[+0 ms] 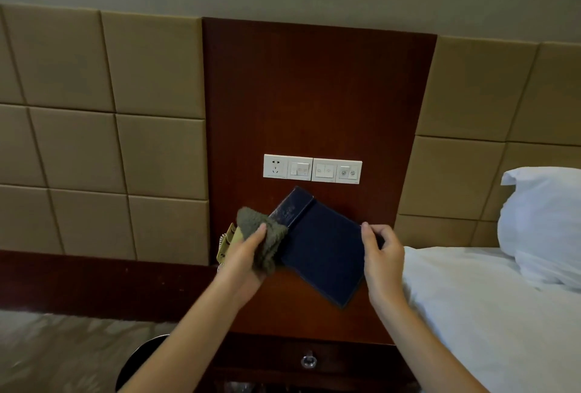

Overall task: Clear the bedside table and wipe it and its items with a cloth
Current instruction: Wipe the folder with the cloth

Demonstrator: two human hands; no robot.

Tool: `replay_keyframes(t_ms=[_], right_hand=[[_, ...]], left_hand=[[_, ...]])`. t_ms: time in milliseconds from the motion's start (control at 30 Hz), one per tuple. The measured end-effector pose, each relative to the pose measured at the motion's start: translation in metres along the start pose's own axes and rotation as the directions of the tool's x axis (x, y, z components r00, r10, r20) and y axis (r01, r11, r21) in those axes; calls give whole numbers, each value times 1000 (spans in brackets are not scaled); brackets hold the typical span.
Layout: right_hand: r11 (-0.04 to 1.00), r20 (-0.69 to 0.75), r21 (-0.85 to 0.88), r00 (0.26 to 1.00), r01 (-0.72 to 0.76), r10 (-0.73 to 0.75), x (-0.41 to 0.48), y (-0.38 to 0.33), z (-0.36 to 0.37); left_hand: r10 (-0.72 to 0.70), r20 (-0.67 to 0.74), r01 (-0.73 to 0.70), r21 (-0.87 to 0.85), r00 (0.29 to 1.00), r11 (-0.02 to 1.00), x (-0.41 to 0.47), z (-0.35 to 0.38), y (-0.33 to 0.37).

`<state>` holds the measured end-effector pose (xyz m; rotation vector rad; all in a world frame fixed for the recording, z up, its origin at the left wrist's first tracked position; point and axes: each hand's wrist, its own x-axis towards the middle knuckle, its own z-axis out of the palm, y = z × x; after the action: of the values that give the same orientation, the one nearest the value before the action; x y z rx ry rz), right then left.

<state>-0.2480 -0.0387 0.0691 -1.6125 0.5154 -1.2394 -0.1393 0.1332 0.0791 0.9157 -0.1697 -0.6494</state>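
A hotel bedroom: beyond both hands, a padded headboard [125, 128] flanks a wood panel carrying a socket-and-switch strip [312, 169]; right of the right hand [384, 262] lie a white-sheeted bed [478, 304] and pillow [544, 222].

Folder [323, 254] above table [301, 307], bed [490, 314] right

Both forearms extended forward, left hand [248, 254] curled closed, right hand [382, 251] pinching, thumb uppermost.
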Motion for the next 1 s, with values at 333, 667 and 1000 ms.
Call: replay_keyframes(t_ms=[333,667,1000], right_hand=[[629,271,-681,927,375,-259,-4,6,-1],[183,714,-433,460,883,-528,-21,29,-4],[997,359,-24,932,73,-60,-43,-28,27]], left_hand=[[118,-158,-95,146,980,985,9,2,23],[142,-178,-92,266,974,960,16,8,58],[355,270,-441,656,895,612,8,6,-6]])
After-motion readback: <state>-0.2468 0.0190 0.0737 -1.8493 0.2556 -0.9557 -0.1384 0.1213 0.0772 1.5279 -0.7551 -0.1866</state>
